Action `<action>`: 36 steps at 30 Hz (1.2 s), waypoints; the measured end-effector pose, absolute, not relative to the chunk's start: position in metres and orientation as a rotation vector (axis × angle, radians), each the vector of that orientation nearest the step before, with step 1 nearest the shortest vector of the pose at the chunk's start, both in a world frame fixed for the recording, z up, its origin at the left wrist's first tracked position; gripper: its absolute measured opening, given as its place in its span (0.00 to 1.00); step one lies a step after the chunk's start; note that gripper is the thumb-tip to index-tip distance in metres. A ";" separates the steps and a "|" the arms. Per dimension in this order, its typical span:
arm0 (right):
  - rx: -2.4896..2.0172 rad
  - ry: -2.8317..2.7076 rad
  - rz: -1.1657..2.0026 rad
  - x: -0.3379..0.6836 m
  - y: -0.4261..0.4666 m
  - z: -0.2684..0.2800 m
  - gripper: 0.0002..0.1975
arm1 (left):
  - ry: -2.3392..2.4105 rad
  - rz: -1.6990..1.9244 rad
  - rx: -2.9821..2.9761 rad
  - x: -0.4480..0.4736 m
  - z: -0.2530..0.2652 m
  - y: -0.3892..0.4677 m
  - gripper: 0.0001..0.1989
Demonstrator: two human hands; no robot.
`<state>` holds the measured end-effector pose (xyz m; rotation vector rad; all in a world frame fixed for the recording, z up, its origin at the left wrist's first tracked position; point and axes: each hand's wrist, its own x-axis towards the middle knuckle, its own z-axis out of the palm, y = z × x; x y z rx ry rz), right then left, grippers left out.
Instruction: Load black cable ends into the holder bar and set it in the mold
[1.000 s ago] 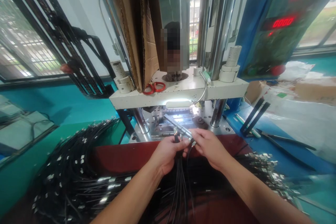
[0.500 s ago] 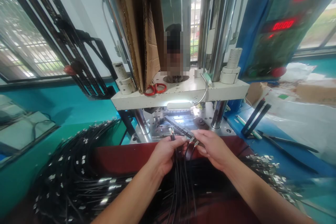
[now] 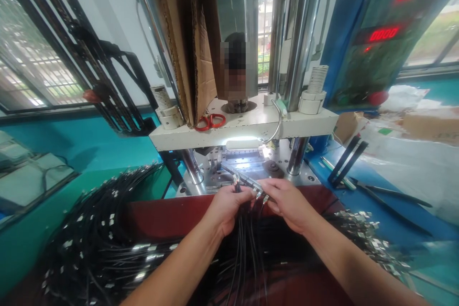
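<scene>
My left hand (image 3: 229, 205) is closed around several thin black cables (image 3: 244, 248), which hang down from it. Their small metal connectors (image 3: 236, 180) stick up above the thumb. My right hand (image 3: 285, 201) grips the near end of a long narrow metal bar (image 3: 238, 173) that slants away to the upper left. Two silver cable ends (image 3: 262, 197) show at the bar's near end, between my two hands. The left thumb tip is close to these ends; I cannot tell whether it touches them. The right fingertips are partly hidden behind the bar.
A press with a white plate (image 3: 244, 129) stands ahead, its lit lower bed (image 3: 247, 160) behind my hands. Red-handled scissors (image 3: 210, 122) lie on the plate. Cable bundles (image 3: 82, 234) fill the left; more connectors (image 3: 362, 224) and black tweezers (image 3: 390, 205) are right.
The left hand's connectors now sit closer to the bar, with more of their tips showing. The cable ends by the right hand have shifted slightly. Both hands keep their grips.
</scene>
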<state>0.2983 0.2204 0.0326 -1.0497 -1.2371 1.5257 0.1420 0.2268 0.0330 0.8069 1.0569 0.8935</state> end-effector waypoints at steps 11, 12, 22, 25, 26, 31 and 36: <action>-1.061 -1.235 1.507 0.295 0.220 0.029 0.14 | 0.983 0.867 0.829 0.139 0.034 0.230 0.08; -1.064 -1.194 1.518 0.295 0.221 0.029 0.13 | 0.987 0.878 0.809 0.139 0.034 0.229 0.08; -1.056 -1.012 1.546 0.298 0.223 0.029 0.12 | 1.012 1.049 0.615 0.128 0.036 0.228 0.03; -1.056 -1.020 1.555 0.298 0.222 0.031 0.12 | 0.994 1.021 0.602 0.126 0.036 0.229 0.05; -1.056 -1.020 1.555 0.297 0.223 0.032 0.12 | 0.993 1.011 0.599 0.125 0.036 0.230 0.05; -1.064 -0.991 1.548 0.297 0.223 0.029 0.12 | 1.030 1.004 0.584 0.123 0.036 0.232 0.08; -1.049 -1.014 1.550 0.298 0.223 0.027 0.13 | 1.053 0.999 0.579 0.121 0.036 0.234 0.10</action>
